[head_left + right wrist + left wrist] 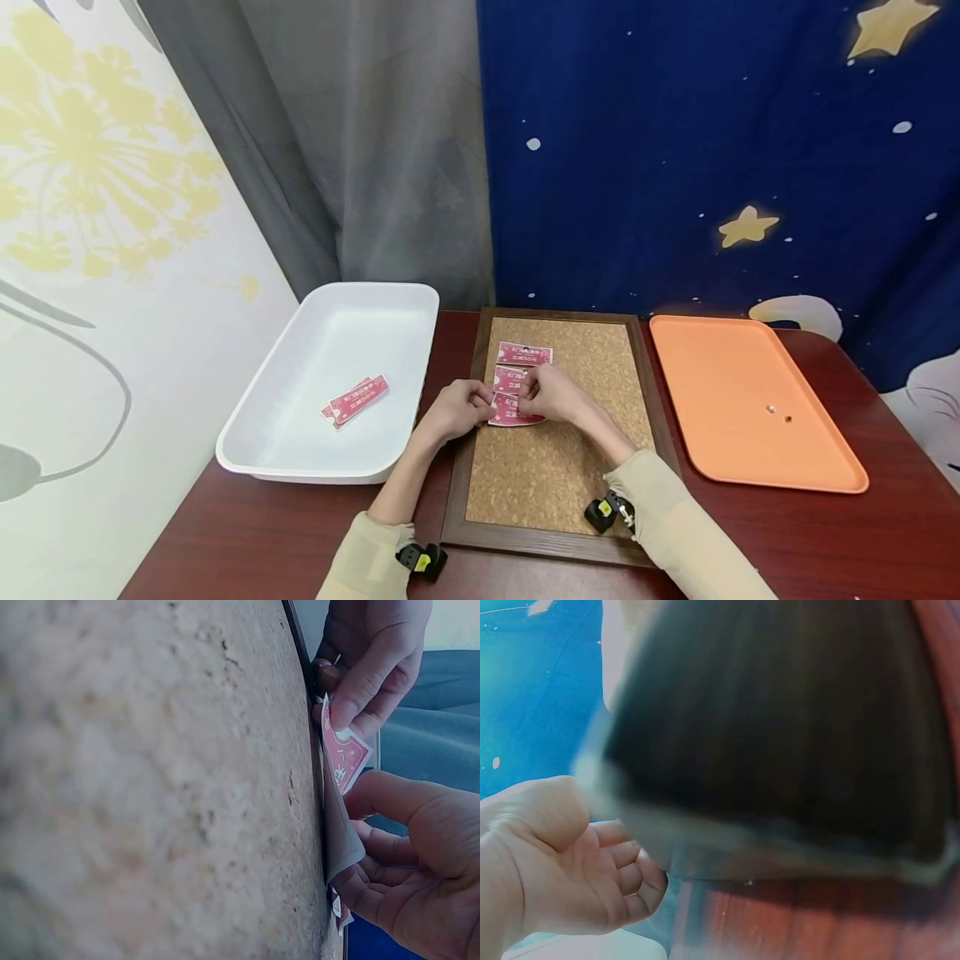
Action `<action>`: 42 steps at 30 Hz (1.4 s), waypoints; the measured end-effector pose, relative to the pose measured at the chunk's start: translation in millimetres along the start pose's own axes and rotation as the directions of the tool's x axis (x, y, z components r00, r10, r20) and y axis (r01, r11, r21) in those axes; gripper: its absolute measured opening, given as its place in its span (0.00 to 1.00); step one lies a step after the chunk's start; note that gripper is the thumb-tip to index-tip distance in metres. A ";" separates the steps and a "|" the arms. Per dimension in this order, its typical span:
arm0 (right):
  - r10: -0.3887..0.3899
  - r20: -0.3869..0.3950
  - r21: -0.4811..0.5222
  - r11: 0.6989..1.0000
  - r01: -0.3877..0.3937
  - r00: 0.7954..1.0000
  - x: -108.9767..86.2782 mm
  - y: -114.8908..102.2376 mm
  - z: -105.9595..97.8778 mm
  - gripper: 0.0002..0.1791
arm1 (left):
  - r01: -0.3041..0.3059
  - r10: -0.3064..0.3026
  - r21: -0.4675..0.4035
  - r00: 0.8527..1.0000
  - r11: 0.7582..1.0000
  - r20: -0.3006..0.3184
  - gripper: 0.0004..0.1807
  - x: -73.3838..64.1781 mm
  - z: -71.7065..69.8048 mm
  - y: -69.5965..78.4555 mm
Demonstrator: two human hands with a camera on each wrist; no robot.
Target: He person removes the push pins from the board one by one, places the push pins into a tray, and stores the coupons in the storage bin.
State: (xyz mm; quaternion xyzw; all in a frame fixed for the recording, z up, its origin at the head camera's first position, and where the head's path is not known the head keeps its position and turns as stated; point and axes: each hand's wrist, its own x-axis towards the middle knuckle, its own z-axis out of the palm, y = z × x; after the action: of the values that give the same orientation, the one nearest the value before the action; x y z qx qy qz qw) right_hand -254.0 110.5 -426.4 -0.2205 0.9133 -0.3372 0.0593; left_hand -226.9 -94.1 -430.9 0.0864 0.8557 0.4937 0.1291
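Three pink paper coupons lie in a column on the framed corkboard (562,475): a top coupon (524,354), a middle coupon (508,381) and the lowest coupon (504,410). My left hand (459,410) pinches the lowest coupon at its left end, the thumb on its printed face in the right wrist view. From the other side, my right hand (553,393) holds that coupon with curled fingers and covers part of the middle one. Between the hands the coupon (346,750) bows away from the cork. In the left wrist view the left hand (592,862) shows beside the dark board underside.
A white tray (258,454) at the left holds two overlapping coupons (356,400). To the right lies an orange tray (742,400) with two tiny pin-like pieces (771,409) in it. Curtains (637,167) hang behind the dark red table (795,542).
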 end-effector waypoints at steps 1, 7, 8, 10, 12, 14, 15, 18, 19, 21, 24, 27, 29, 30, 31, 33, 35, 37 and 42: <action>-0.002 0.000 0.003 1.000 0.002 1.000 -0.1 0.1 0.0 0.04 | 0.000 0.000 0.000 1.000 1.000 0.001 0.02 -0.1 -0.1 0.2; -0.001 0.003 0.031 1.000 0.001 1.000 -1.3 0.4 -0.8 0.04 | -0.006 0.006 0.005 1.000 1.000 0.001 0.02 -0.7 -0.5 1.1; 0.004 0.004 0.049 0.999 -0.004 1.000 -1.4 1.3 -0.9 0.03 | -0.007 0.007 0.006 1.000 1.000 0.001 0.02 -0.6 -0.4 1.3; 0.019 0.007 0.094 0.995 -0.020 1.000 -1.9 2.1 -1.7 0.03 | -0.007 0.007 0.004 1.000 1.000 0.000 0.02 -0.6 -0.5 1.7; 0.031 0.009 0.139 0.990 -0.032 0.999 -2.4 3.1 -2.7 0.03 | -0.006 0.006 -0.001 1.000 1.000 -0.001 0.02 -0.6 -0.7 2.1; 0.033 0.008 0.164 0.986 -0.034 0.999 -2.9 4.0 -3.7 0.03 | -0.011 0.011 -0.003 1.000 1.000 0.000 0.02 -0.8 -1.2 2.1; 0.026 0.004 0.166 0.986 -0.026 1.000 -3.2 4.2 -4.5 0.03 | -0.009 0.009 -0.008 1.000 1.000 0.001 0.02 -1.0 -1.5 2.1; 0.009 -0.015 0.162 0.987 -0.006 1.000 -4.5 4.0 -7.3 0.02 | -0.007 0.007 -0.019 1.000 1.000 0.004 0.02 -1.5 -2.6 2.1; 0.006 -0.023 0.162 0.987 -0.002 1.000 -5.1 3.7 -8.5 0.02 | -0.006 0.006 -0.021 1.000 1.000 0.005 0.02 -1.8 -3.0 2.0; 0.000 -0.039 0.170 0.985 0.007 0.999 -6.3 2.7 -11.7 0.02 | -0.001 0.001 -0.029 1.000 1.000 0.005 0.02 -2.4 -4.1 2.3; 0.004 -0.056 0.191 0.982 0.007 0.998 -8.1 1.6 -16.7 0.02 | -0.013 0.013 -0.026 1.000 1.000 0.002 0.02 -4.3 -6.2 3.6; -0.001 -0.077 0.209 0.978 0.018 0.997 -9.7 2.9 -20.9 0.02 | -0.024 0.024 -0.017 1.000 1.000 -0.009 0.03 -7.0 -9.1 6.4; -0.011 -0.095 0.219 0.975 0.032 0.995 -11.2 5.1 -23.2 0.03 | -0.036 0.035 -0.009 0.999 0.999 -0.016 0.03 -9.1 -11.1 8.4; -0.015 -0.105 0.228 0.973 0.039 0.994 -11.9 6.5 -24.0 0.03 | -0.040 0.039 -0.005 0.999 0.999 -0.021 0.03 -10.1 -12.1 9.4; -0.019 -0.114 0.238 0.970 0.046 0.993 -13.3 7.4 -25.0 0.03 | -0.045 0.045 -0.004 0.999 0.999 -0.025 0.03 -11.0 -13.2 10.4; -0.029 -0.129 0.262 0.963 0.062 0.991 -15.7 9.9 -26.3 0.04 | -0.059 0.059 -0.002 0.998 0.998 -0.035 0.03 -12.6 -15.1 12.6; -0.036 -0.143 0.285 0.955 0.077 0.989 -17.5 12.3 -27.5 0.05 | -0.065 0.065 -0.005 0.997 0.998 -0.046 0.03 -14.0 -17.0 14.7; -0.042 -0.149 0.302 0.949 0.086 0.988 -20.5 13.6 -29.4 0.06 | -0.067 0.066 -0.009 0.996 0.998 -0.057 0.03 -15.5 -19.0 17.2; -0.057 -0.159 0.314 0.944 0.105 0.986 -27.9 17.7 -35.9 0.07 | -0.074 0.073 -0.023 0.995 0.997 -0.074 0.04 -19.1 -23.6 21.1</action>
State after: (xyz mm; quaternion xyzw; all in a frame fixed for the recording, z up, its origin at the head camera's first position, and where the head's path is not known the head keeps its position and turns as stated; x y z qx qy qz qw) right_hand -244.7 156.0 -411.4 -0.2196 0.8384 -0.4988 0.0129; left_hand -215.5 -108.3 -398.7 0.0981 0.8496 0.5119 0.0807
